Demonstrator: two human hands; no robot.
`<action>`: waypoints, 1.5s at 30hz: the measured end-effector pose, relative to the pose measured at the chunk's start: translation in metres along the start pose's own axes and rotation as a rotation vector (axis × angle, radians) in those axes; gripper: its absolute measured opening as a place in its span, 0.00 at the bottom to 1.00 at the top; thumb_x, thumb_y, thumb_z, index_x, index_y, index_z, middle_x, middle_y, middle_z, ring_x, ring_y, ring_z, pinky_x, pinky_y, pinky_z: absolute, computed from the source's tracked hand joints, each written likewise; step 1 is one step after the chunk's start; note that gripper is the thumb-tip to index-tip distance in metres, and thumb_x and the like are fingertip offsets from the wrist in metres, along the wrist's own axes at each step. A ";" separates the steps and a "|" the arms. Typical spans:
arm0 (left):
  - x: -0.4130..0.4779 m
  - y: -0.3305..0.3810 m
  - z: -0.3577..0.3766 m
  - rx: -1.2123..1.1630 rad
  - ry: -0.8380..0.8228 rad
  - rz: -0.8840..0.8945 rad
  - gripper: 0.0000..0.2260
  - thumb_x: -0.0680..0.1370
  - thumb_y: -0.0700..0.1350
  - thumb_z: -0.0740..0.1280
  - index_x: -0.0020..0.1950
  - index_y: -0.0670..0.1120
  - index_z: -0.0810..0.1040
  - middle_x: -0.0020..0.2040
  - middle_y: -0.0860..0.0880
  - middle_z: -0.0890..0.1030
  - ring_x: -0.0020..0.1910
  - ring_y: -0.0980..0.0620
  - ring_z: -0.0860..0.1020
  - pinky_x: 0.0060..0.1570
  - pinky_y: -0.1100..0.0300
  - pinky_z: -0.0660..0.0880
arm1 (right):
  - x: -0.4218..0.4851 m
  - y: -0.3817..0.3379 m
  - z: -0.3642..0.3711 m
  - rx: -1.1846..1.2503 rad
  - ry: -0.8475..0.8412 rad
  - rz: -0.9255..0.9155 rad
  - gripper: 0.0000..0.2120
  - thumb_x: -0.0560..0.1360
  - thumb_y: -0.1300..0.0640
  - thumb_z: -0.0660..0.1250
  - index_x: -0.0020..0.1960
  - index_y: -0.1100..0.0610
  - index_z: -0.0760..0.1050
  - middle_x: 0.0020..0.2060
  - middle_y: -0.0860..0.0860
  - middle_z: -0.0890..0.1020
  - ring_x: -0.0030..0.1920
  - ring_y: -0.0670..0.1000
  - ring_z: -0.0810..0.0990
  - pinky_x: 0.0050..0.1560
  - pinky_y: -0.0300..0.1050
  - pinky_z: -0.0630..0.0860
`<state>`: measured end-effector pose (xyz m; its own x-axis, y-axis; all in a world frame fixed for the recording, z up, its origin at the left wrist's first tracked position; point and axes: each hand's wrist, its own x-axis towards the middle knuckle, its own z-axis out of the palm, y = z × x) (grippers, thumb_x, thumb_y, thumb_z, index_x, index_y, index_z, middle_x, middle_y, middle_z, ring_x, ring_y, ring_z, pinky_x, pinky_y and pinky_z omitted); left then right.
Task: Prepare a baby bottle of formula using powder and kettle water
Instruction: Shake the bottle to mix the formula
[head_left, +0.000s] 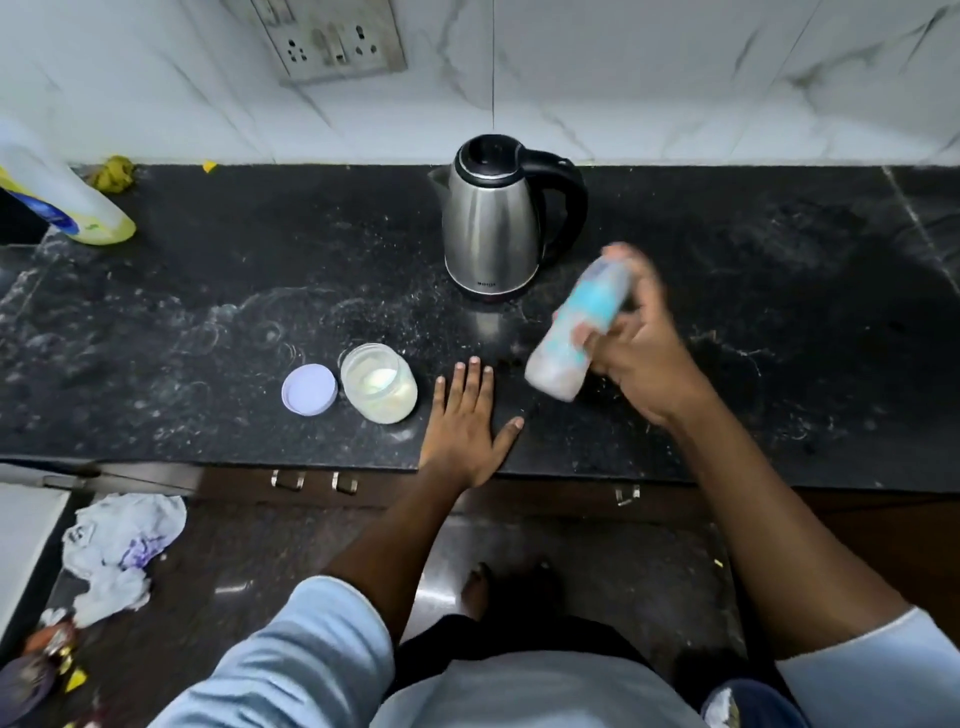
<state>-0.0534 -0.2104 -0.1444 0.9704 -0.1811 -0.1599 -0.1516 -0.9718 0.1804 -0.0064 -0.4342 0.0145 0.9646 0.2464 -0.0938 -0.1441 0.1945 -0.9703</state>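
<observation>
My right hand grips a baby bottle with a blue print, held tilted above the black counter and blurred by motion; pale milky liquid shows in its lower end. My left hand lies flat on the counter near the front edge, fingers spread, holding nothing. An uncapped clear jar of white formula powder stands just left of that hand, its lilac lid lying beside it. A steel kettle with a black handle stands behind, lid shut.
A tilted white and yellow bottle sits at the far left of the counter, by a yellow crumpled scrap. A wall socket is above. Crumpled cloth and clutter lie on the floor at left. Drawer handles run under the counter edge.
</observation>
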 end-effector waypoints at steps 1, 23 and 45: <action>0.000 0.000 0.000 -0.004 -0.018 0.006 0.41 0.82 0.69 0.42 0.86 0.42 0.47 0.87 0.42 0.45 0.86 0.42 0.43 0.83 0.40 0.41 | -0.003 0.002 0.001 -0.085 -0.114 0.012 0.44 0.69 0.65 0.79 0.78 0.45 0.63 0.69 0.64 0.76 0.66 0.71 0.78 0.62 0.67 0.80; 0.000 0.000 0.005 0.013 0.015 0.014 0.40 0.84 0.68 0.44 0.86 0.44 0.42 0.87 0.44 0.41 0.86 0.44 0.38 0.83 0.42 0.39 | -0.015 0.027 -0.004 -0.080 -0.071 -0.006 0.41 0.70 0.65 0.78 0.77 0.45 0.66 0.65 0.62 0.80 0.65 0.66 0.81 0.64 0.72 0.77; 0.002 -0.001 0.008 -0.008 0.038 0.009 0.40 0.83 0.69 0.45 0.87 0.45 0.44 0.87 0.44 0.43 0.86 0.44 0.39 0.83 0.42 0.37 | -0.014 0.022 0.002 0.174 0.189 -0.030 0.40 0.72 0.62 0.76 0.78 0.46 0.64 0.63 0.57 0.81 0.64 0.63 0.81 0.58 0.61 0.83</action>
<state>-0.0529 -0.2105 -0.1523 0.9755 -0.1840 -0.1211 -0.1593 -0.9689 0.1892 -0.0233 -0.4317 -0.0055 0.9908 0.0593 -0.1215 -0.1348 0.3640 -0.9216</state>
